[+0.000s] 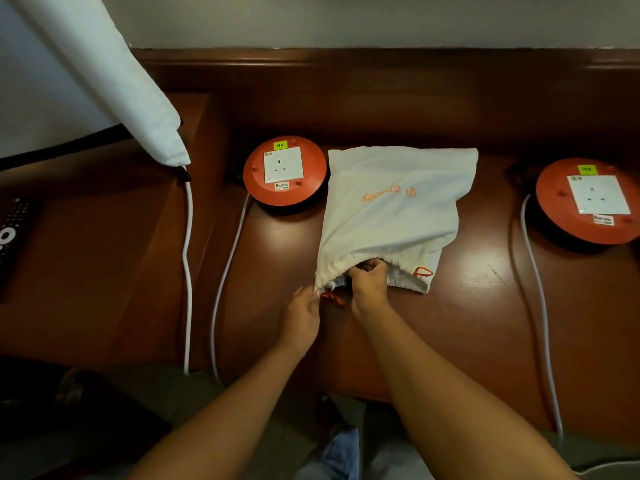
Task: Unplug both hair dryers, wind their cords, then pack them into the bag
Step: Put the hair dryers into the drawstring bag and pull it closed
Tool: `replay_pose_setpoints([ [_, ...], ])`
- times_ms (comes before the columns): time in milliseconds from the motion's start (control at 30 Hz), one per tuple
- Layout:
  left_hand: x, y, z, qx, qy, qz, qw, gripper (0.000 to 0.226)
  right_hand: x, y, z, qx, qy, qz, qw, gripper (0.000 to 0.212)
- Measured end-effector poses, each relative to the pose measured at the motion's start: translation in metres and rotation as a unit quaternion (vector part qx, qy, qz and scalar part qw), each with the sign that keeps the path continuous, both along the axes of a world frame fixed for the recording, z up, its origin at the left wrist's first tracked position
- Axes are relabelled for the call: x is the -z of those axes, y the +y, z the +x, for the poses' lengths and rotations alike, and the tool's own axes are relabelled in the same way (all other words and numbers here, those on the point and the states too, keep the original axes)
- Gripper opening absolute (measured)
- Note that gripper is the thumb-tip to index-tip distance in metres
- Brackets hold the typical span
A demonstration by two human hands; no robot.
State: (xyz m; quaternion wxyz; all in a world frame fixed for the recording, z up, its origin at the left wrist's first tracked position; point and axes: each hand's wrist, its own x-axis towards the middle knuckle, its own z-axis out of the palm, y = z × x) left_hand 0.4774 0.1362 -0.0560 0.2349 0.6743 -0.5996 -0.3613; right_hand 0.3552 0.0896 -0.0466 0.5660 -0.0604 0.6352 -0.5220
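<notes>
A white drawstring bag [398, 202] with orange lettering lies on the brown wooden table [467, 306], its gathered mouth toward me. My left hand [304, 313] pinches the bag's left mouth corner by the orange drawstring [332, 297]. My right hand [369, 282] grips the gathered rim in the middle, fingers curled into the opening. A second orange cord loop [423, 271] shows at the right of the mouth. No hair dryer is visible; what the bag holds is hidden.
Two orange round extension reels, left reel [284, 171] and right reel [585, 202], sit with nothing plugged into their sockets, white cables [225, 271] trailing off the front edge. A white fabric cover [104, 81] hangs at the left over a lower shelf with a remote control [14, 233].
</notes>
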Motion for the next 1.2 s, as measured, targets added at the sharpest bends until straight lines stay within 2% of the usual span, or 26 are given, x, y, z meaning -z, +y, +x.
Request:
replay_pose_setpoints([
  [167,0.008,-0.009,0.004,-0.032,-0.017,0.029,0.999,0.026,-0.009,-0.004,0.001,0.041,-0.111,-0.024,0.993,0.036],
  [367,0.004,-0.014,-0.001,-0.046,-0.044,0.04,0.997,0.016,-0.007,-0.007,0.002,0.033,-0.131,-0.008,0.991,0.04],
  [633,0.007,0.005,-0.01,0.0,-0.052,0.046,0.998,0.026,-0.004,-0.001,0.008,0.052,-0.174,0.063,0.981,0.043],
  [833,0.007,0.008,-0.01,0.046,-0.065,0.059,0.995,0.014,-0.007,0.002,0.013,0.028,-0.127,0.043,0.991,0.032],
  [967,0.008,-0.002,0.003,0.053,-0.086,0.061,0.993,0.008,-0.006,0.013,0.004,-0.151,0.017,0.008,0.988,0.032],
  [1033,0.011,-0.004,0.007,0.036,-0.091,0.066,0.993,0.01,-0.006,0.025,-0.002,-0.199,0.022,-0.009,0.98,0.032],
  [1133,0.014,-0.003,0.005,0.011,-0.078,0.092,0.993,0.018,-0.009,0.049,-0.022,-0.2,0.006,-0.001,0.98,0.033],
  [1200,0.015,0.0,0.0,-0.015,-0.062,0.111,0.992,0.021,-0.013,0.067,-0.047,-0.188,0.1,-0.016,0.977,0.034],
])
